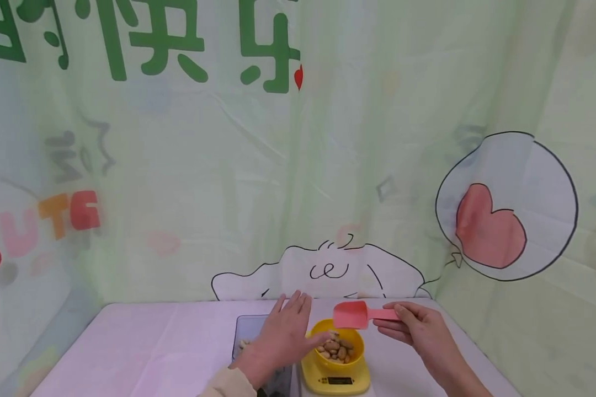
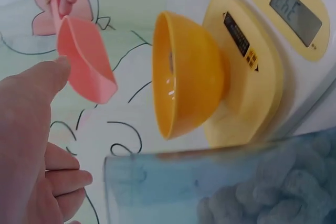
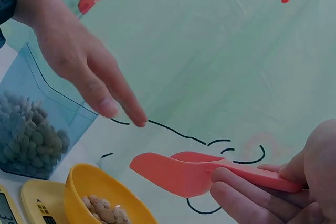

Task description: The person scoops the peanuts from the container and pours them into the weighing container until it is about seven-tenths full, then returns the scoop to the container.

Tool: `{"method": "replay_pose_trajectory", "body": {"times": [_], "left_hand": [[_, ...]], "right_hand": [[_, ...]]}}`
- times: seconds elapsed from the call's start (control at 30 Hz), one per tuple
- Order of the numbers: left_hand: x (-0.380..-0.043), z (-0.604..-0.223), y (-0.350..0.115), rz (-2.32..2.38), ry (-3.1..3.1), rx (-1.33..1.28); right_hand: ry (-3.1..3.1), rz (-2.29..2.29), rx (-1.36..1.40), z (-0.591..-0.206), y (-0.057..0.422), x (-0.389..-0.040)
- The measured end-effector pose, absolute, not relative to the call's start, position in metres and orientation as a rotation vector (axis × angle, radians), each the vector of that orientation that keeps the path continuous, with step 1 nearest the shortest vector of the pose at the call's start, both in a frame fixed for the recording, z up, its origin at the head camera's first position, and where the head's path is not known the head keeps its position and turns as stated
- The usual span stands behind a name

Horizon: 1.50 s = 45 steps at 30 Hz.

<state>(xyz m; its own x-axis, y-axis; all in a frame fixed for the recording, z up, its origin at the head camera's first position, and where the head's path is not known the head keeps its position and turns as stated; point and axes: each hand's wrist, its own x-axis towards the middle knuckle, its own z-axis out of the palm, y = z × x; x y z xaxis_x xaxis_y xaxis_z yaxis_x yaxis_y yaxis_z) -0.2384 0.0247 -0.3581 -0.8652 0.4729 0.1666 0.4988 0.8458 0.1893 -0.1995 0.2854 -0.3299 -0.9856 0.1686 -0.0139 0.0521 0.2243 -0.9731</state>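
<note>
Nearest to us, the yellow kitchen scale (image 1: 335,379) is sitting at the front edge of the pale table (image 1: 144,353), its dark display facing the person, and the yellow bowl (image 1: 339,346) is resting on top of it with a heap of peanuts (image 1: 335,348) showing inside. Just to the left of the scale, the clear blue-tinted container (image 1: 250,331) is standing on the table, and the right wrist view is showing more nuts (image 3: 29,132) piled in its bottom. The left hand (image 1: 281,337) is hovering over that container with its fingers straight and spread wide, gripping nothing, its thumb reaching toward the bowl's left rim; whether it is touching the rim is hard to tell. Over on the right, the right hand (image 1: 417,330) is pinching the handle of the pink scoop (image 1: 357,315) between thumb and fingers, holding it roughly level with its mouth pointing left, above the far rim of the bowl and clear of it. Farther back, a pale green printed cloth (image 1: 328,165) with cartoon outlines, a heart balloon and green lettering is hanging behind the table.
</note>
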Motion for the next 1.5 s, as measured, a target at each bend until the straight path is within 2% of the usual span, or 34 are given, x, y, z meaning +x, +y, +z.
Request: {"method": "replay_pose_trajectory", "body": {"times": [0.93, 1.5], "left_hand": [[-0.239, -0.354, -0.061, -0.726, -2.875, -0.604], [-0.227, -0.378, -0.096, -0.875, -2.889, -0.538]], "right_hand": [[-2.311, 2.017, -0.149, -0.325, 0.239, -0.214], [-2.356, 2.049, -0.016, -0.327, 0.191, -0.224]]}}
